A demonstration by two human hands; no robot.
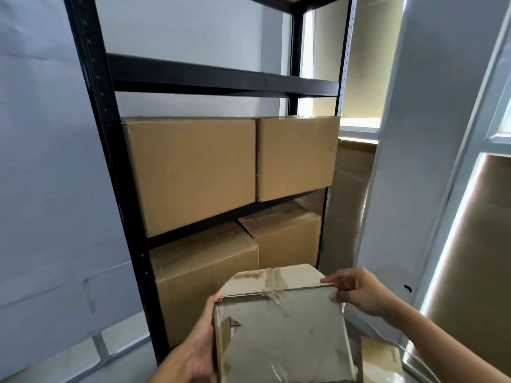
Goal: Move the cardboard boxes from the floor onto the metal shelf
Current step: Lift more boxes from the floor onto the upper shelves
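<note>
I hold a worn, taped cardboard box (282,327) in front of the black metal shelf (221,78), low in the view. My left hand (200,341) grips its left side. My right hand (359,291) pinches its upper right corner. On the middle shelf level sit a large box (190,172) and a smaller box (297,157) side by side. The level below holds two more boxes (199,272), (287,239). The level above them has nothing on it that I can see.
A grey wall (41,189) runs along the left of the shelf. A white pillar and window frame (414,161) stand close on the right. Another cardboard piece (381,360) lies low at the right, and stacked cardboard (351,194) shows behind the shelf.
</note>
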